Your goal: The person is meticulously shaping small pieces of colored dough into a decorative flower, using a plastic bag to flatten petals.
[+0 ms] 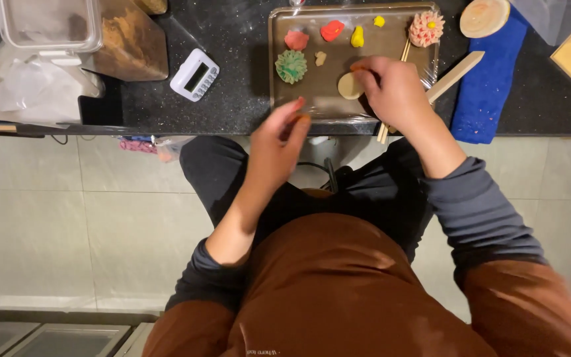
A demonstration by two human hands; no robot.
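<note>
Both your hands are mid-shaping: right hand [394, 92] pinches an orange bit beside the pale dough disc [349, 86] on the tray [273, 66], while left hand [277, 149] hovers, fingers loosely curled, seemingly empty; press gently next.

Kitchen — dark counter [232, 106]; sweets tray [279, 106]

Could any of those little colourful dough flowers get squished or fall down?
Maybe. The right hand works low over the tray, close to the pale round disc and wooden sticks, so it might bump them. The tray's near edge sits right by the counter edge, so a hard nudge could tip it off.
</note>
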